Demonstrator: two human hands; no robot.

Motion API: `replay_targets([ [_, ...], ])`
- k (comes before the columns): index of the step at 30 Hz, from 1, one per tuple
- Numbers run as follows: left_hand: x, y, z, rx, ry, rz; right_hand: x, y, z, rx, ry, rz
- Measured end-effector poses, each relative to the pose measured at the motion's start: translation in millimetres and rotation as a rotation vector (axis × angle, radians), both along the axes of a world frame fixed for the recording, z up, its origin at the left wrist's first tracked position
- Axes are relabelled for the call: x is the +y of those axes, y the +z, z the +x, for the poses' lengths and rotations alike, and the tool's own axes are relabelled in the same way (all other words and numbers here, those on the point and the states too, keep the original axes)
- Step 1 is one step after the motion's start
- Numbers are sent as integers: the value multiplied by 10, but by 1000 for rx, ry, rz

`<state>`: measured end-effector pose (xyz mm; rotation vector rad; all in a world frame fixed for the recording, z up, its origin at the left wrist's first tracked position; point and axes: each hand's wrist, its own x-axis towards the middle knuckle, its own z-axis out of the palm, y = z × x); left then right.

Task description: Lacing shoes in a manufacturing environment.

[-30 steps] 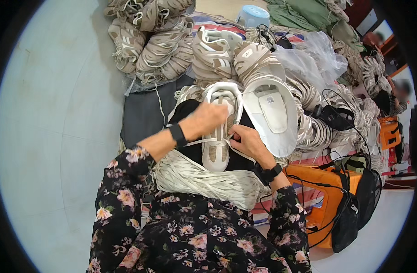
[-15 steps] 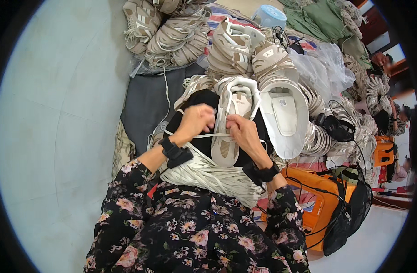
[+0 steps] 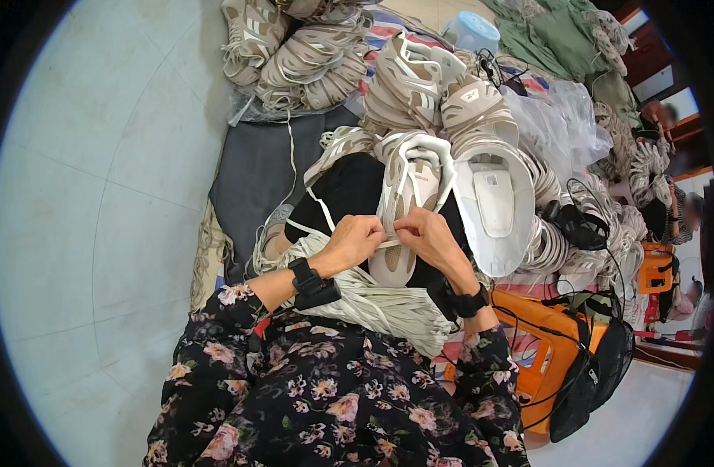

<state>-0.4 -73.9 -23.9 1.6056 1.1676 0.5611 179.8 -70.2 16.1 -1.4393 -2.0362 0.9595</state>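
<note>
A beige and white shoe upper (image 3: pixel 407 187) lies across my lap, its toe toward me. My left hand (image 3: pixel 355 240) is closed at its left edge, fingers pinched on a white shoelace (image 3: pixel 323 208) that trails up and to the left. On the right side of the lacing, my right hand (image 3: pixel 433 237) also pinches the lace, close to my left fingertips. The lace crosses the upper just above the toe; its exact path between the fingers is hidden. Under my wrists lies a thick bundle of white laces (image 3: pixel 372 300).
To the right stands a stack of nested shoe uppers, the front one showing a white insole (image 3: pixel 494 204). More stacks (image 3: pixel 403 82) rise behind. An orange plastic stool (image 3: pixel 540 358) holds a black bag (image 3: pixel 594 373). A blue-lidded tub (image 3: pixel 471 29) and clear plastic (image 3: pixel 563 121) are farther back.
My left hand has moved right and down, in to the upper beside my right hand. The lace stretched between them has shortened. The view has shifted slightly.
</note>
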Motion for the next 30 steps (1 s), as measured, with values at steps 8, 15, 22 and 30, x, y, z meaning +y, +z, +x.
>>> replay_targets([
  [8,-61,114,108,461,-91,613,-31,-75,104,46,112,-28],
  [15,-73,60,141,402,-34,558,-55,-147,176,111,178,6],
  [22,-58,13,194,86,93,15,-88,-157,188,50,192,48],
  [30,133,339,110,450,-130,681,-7,-149,43,-177,193,706],
])
